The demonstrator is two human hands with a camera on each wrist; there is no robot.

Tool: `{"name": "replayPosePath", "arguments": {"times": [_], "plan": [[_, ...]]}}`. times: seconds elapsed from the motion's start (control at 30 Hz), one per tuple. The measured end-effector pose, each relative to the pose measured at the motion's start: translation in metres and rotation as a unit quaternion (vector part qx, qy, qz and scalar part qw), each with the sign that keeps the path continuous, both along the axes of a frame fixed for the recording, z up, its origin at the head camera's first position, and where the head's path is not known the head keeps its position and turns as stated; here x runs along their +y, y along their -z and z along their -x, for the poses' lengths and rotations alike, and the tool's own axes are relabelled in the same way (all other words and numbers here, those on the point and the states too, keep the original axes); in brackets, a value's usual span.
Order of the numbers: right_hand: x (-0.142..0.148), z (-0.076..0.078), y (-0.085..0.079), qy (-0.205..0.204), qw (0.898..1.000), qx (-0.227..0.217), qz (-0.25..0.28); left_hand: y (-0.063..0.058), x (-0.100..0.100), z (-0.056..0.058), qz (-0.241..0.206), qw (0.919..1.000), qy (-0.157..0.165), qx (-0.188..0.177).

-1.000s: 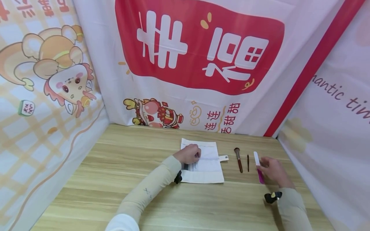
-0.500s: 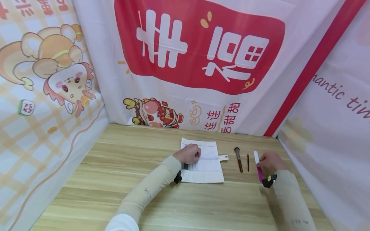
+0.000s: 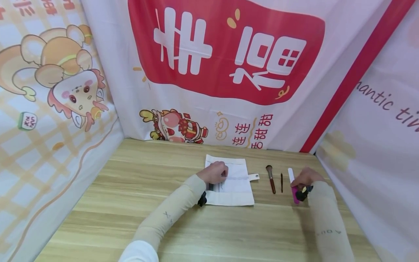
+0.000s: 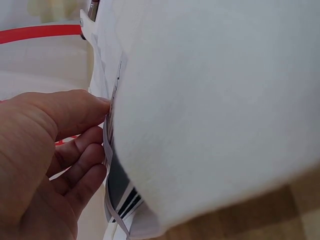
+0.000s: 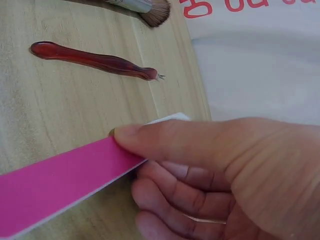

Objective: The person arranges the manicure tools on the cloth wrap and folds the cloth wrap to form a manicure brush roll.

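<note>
A white cloth pouch (image 3: 235,198) lies spread out on the table. My left hand (image 3: 216,172) is over its upper left part; in the left wrist view the thumb and fingers pinch the edge of a thin pocket layer (image 4: 108,145), with a dark striped printed sheet (image 4: 120,182) showing inside. At the right, my right hand (image 3: 306,177) pinches a pink-and-white nail file (image 5: 70,175) near its middle, thumb on the pink face. The fingers below the file are curled and partly hidden behind it.
Between pouch and file lie a makeup brush (image 3: 271,179) and a cuticle trimmer (image 5: 95,59) with a red handle and forked tip. A snap tab (image 3: 254,177) sticks out from the pouch's right side. Printed cloth walls (image 3: 229,120) border the table's back and sides.
My right hand has closed from loose fingers beside the nail file to a pinch on it, the wrist coming in over the file's pink end. My left hand has stayed at the pouch.
</note>
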State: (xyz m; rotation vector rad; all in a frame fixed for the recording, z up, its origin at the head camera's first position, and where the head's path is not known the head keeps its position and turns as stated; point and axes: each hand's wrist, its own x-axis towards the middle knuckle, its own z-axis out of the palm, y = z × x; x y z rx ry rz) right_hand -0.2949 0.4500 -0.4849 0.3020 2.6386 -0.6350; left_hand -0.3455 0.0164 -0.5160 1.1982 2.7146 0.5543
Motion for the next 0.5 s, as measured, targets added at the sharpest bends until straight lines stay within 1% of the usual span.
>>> {"name": "replayPosePath", "arguments": {"times": [0.13,0.23,0.3,0.4,0.5], "plan": [[0.004,-0.001,0.006,-0.012,0.999,0.010,0.037,0.000,0.001,0.000,0.001,1.0000,-0.002,-0.005],[0.004,-0.003,0.009,-0.003,0.997,0.005,0.077,-0.001,0.001,0.000,0.005,0.9999,-0.005,-0.009],[0.003,-0.004,0.009,0.002,0.996,0.007,0.091,-0.001,0.001,0.001,0.007,0.9999,-0.005,-0.007],[0.001,-0.004,0.005,-0.004,0.995,0.014,0.099,-0.001,0.001,0.001,0.007,1.0000,-0.003,-0.002],[-0.005,-0.002,-0.004,-0.019,0.995,0.023,0.098,0.000,0.002,0.002,0.006,1.0000,0.002,0.003]]}}
